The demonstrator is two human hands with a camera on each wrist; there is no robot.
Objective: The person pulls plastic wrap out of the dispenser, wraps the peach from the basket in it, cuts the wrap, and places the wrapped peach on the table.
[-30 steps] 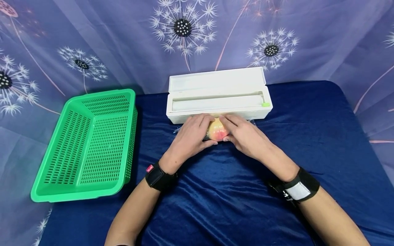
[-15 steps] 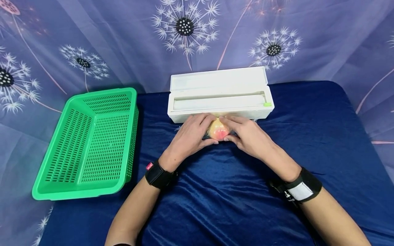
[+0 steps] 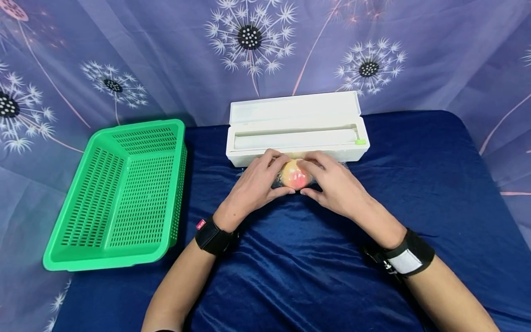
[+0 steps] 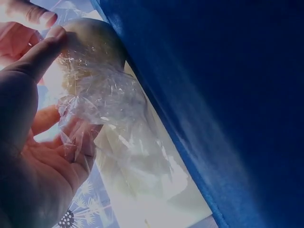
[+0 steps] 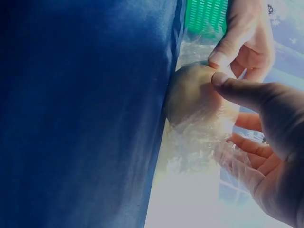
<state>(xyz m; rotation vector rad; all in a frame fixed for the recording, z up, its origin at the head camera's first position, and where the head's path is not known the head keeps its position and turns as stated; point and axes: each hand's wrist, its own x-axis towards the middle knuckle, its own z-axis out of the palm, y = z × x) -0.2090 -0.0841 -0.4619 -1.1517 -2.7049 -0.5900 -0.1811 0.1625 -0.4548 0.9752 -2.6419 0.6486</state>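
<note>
**Wrapping the fruit snugly, both hands at once**

Blue velvet cloth [image 3: 298, 258] covers the table under a dandelion-print backdrop [image 3: 166, 55]. On it, the left hand [image 3: 253, 186] and right hand [image 3: 338, 186] cup a round peach-coloured fruit [image 3: 293, 175], fingers curled about it and pinching the crinkled cling film [image 4: 102, 102]. To do this well, I judge, draw the film taut and press the loose ends flat underneath. Just behind stands the open white film dispenser [image 3: 296, 133]; a green basket [image 3: 120, 193] sits well apart, leftward.
</note>
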